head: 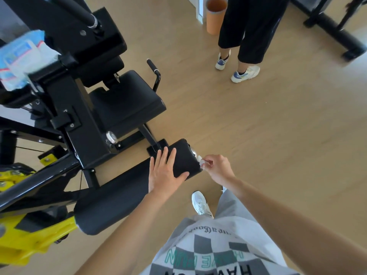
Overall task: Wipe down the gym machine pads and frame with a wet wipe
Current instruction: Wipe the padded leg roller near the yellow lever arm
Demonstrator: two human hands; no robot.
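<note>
Left hand [165, 171] lies flat, fingers [164, 157] straight, on the long black padded roller [119, 195], holding nothing. Right hand [217, 167] pinches the crumpled white wet wipe [202, 162] at the roller's end cap. Brace firmly; circle the cap rim, then stroke lengthwise.

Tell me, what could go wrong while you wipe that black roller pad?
The right hand only pinches the wet wipe, so it might drop to the floor. The roller pad may turn under the flat left hand. The wipes pack perched on the frame could slide off.
</note>
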